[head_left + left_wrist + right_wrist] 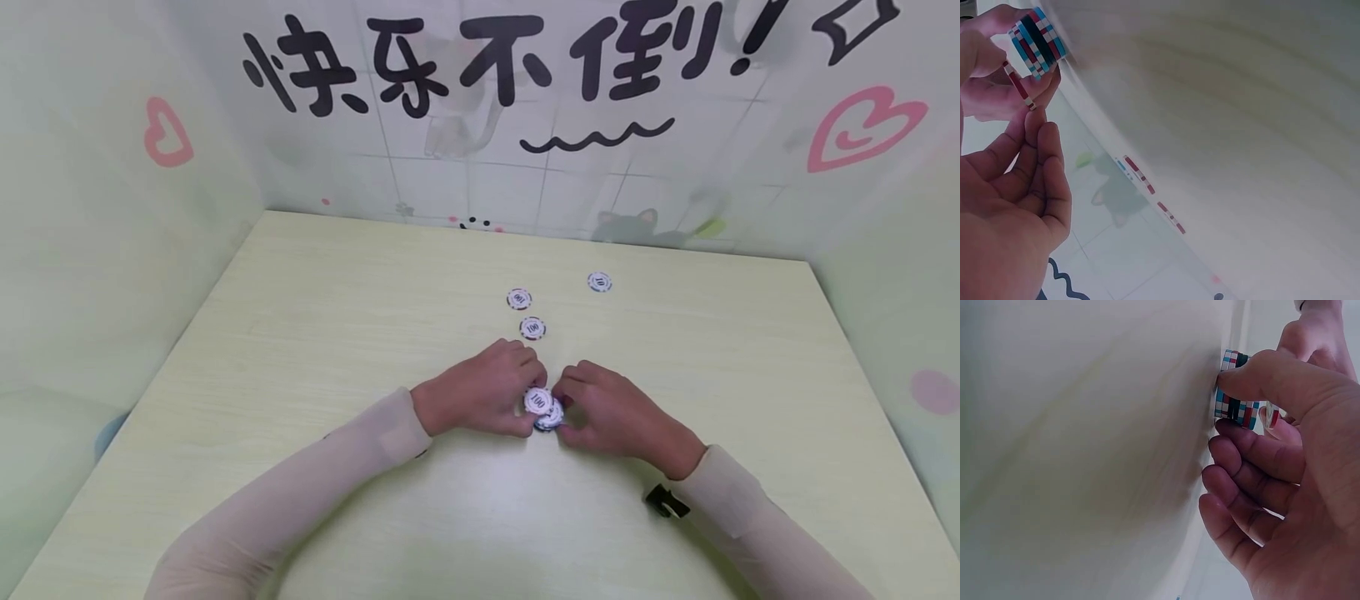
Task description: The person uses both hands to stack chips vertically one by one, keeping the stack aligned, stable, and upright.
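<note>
My left hand (491, 392) pinches one poker chip (537, 401) marked 100 between thumb and fingers. Its red and white edge shows in the left wrist view, where the chip (1020, 86) is tilted just above the stack. Beneath it, a short stack of poker chips (551, 418) stands on the table. My right hand (618, 412) grips this stack at its sides, thumb on one side and index finger on the other. In the right wrist view the stack (1226, 405) shows blue, red, white and dark edges, partly hidden by the thumb.
Two chips marked 100, one farther (519, 299) and one nearer (532, 328), lie flat beyond the hands. A chip marked 10 (599, 282) lies farther right. A printed wall covering (480, 187) borders the pale table (337, 308). A small black object (666, 502) is beside the right sleeve.
</note>
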Demonstrator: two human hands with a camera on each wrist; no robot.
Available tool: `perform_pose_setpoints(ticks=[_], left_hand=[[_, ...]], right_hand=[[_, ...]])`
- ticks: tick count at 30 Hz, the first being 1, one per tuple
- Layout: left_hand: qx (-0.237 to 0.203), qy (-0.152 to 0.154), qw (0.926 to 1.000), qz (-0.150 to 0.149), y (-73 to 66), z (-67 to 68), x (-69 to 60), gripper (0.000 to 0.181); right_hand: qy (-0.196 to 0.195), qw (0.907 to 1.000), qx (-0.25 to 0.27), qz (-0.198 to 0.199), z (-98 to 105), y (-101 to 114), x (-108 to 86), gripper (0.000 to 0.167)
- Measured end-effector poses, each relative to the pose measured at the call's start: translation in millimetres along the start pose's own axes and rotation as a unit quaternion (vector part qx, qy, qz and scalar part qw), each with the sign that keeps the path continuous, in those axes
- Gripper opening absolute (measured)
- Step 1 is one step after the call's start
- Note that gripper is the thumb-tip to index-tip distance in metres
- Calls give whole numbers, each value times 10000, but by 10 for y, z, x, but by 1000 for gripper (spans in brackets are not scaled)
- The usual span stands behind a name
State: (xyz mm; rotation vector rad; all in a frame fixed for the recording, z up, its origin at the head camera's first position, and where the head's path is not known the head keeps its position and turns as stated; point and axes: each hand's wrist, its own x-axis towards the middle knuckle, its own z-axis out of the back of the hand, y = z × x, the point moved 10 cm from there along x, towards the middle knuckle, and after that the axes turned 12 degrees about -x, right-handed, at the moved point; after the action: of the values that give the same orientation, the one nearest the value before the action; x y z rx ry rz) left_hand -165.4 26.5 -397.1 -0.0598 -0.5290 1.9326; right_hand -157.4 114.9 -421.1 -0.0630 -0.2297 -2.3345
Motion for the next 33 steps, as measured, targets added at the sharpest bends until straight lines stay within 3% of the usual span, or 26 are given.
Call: perform_pose_setpoints(ticks=[12, 33], left_hand=[[-179, -15, 9997, -185, -61, -42, 43, 30], [15, 58, 9996, -292, -98, -81, 38, 31]], right_hand=[[-61, 10000, -66, 34, 8, -7, -9, 26], [-202, 9996, -157, 132, 41, 17, -1, 24]])
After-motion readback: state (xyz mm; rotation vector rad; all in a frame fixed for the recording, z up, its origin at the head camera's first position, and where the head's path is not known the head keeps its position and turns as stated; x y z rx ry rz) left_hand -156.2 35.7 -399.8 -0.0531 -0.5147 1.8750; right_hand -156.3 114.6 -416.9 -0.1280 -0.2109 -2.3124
